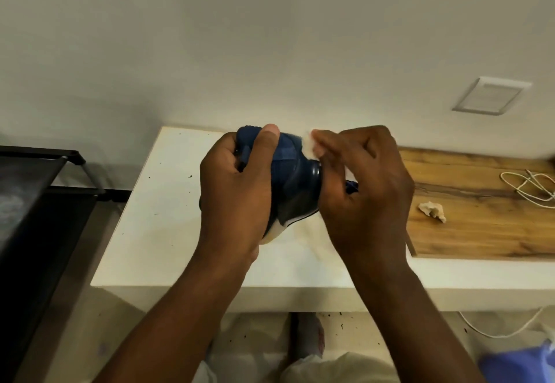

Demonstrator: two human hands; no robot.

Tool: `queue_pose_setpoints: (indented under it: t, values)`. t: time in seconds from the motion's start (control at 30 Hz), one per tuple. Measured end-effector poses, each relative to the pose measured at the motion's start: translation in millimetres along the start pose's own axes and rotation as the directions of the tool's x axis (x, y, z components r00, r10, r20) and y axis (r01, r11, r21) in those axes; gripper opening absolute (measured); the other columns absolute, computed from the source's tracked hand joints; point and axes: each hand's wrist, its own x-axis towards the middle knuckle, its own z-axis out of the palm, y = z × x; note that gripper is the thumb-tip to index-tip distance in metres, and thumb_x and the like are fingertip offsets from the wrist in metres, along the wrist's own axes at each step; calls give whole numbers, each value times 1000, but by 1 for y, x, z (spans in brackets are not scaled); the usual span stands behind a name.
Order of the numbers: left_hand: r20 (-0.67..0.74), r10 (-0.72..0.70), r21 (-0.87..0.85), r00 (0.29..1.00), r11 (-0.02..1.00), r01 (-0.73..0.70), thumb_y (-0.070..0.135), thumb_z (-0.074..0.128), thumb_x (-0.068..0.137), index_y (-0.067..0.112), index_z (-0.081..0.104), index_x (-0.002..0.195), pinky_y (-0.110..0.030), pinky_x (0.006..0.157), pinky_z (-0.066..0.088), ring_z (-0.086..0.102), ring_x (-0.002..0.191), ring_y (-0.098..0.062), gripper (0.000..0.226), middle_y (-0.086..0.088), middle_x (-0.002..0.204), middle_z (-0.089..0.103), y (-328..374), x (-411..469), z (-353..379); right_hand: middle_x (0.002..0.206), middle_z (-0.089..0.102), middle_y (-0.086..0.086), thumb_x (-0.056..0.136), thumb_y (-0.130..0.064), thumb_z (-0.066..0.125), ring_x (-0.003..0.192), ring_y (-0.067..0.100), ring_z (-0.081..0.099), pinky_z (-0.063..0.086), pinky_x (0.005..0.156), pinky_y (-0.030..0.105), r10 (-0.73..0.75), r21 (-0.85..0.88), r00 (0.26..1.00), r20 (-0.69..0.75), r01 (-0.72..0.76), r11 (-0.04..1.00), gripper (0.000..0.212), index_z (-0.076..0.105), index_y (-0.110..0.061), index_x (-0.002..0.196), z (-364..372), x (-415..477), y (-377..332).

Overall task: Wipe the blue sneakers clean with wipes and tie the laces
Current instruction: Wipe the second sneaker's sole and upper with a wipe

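Left hand (237,190) grips glossy blue sneaker (295,184); right hand (366,190) pinches crumpled wipe (308,145).

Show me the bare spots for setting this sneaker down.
Bare: the white table left of the left hand gripping the sneaker, out to its left edge; the strip along its front edge; the wooden board's near half. Crowded: the board's far half, with a crumpled wipe and a white cable.
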Motion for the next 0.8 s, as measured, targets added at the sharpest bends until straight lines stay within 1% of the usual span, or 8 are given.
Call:
queue_pose_setpoints:
  t: [0.1, 0.2, 0.3, 0.37, 0.5, 0.63, 0.73, 0.8]
  values:
    - [73, -179, -252, 981, 949, 192, 38, 73, 91, 19, 74, 94, -36, 76, 61, 76, 84, -18, 20, 1, 88, 78, 15, -2, -1, 100, 63, 10, 95, -8, 64, 90, 22, 58, 51, 69, 36, -67, 8, 996, 63, 67, 998, 17, 73, -8, 110, -4, -20, -11]
    - [144, -288, -498, 947, 806, 321, 23, 76, 89, 9, 75, 87, -34, 71, 63, 77, 77, -21, 15, -9, 86, 78, 24, 8, -5, 100, 64, 8, 94, -9, 67, 89, 22, 59, 50, 69, 39, -87, 41, 991, 98, 83, 996, 17, 74, -8, 109, -2, -41, -2]
    - [241, -358, -600, 902, 675, 429, 15, 77, 87, 4, 73, 93, -39, 79, 63, 77, 88, -24, 12, -14, 98, 78, 16, 24, -11, 98, 65, 8, 90, -3, 72, 89, 20, 60, 52, 71, 35, -18, 129, 998, 67, 9, 992, 19, 73, -6, 109, 10, -40, 9]
    - [268, -399, -602, 877, 641, 476, 9, 77, 86, 4, 71, 90, -37, 77, 63, 77, 88, -24, 8, -16, 102, 76, 6, 32, -15, 101, 67, 8, 92, -4, 70, 95, 15, 60, 52, 78, 25, 39, 180, 995, 89, -54, 982, 21, 71, -7, 113, 18, -40, 11]
    - [285, -333, -537, 899, 721, 437, -2, 72, 86, -4, 69, 106, -28, 81, 62, 76, 96, -23, 21, -18, 108, 75, -3, 37, -22, 107, 67, 4, 95, -8, 67, 101, 3, 58, 43, 88, 11, 130, 221, 971, 199, -174, 960, 23, 70, -14, 117, 32, -46, 24]
    - [249, -168, -66, 954, 980, 190, 5, 78, 85, 9, 65, 120, -26, 74, 62, 76, 92, -15, 37, 0, 102, 79, -19, 30, -25, 100, 67, -3, 95, -8, 67, 95, 5, 61, 47, 82, 17, 175, 216, 892, 417, -284, 934, 20, 74, -20, 109, 35, -73, 40]
    - [158, -108, 75, 981, 992, 97, 12, 78, 86, 17, 64, 122, -34, 83, 63, 75, 89, -10, 39, 7, 101, 78, -37, 36, -28, 101, 71, -10, 92, -11, 70, 97, 2, 64, 48, 86, 16, 251, 178, 768, 589, -426, 887, 20, 78, -26, 103, 35, -97, 42]
    - [140, -86, 98, 986, 993, 73, 14, 74, 89, 19, 66, 120, -38, 86, 62, 75, 90, -10, 32, 9, 100, 78, -45, 43, -30, 101, 71, -13, 91, -13, 71, 99, 2, 65, 48, 87, 15, 286, 194, 727, 624, -498, 845, 19, 79, -26, 102, 36, -102, 38]
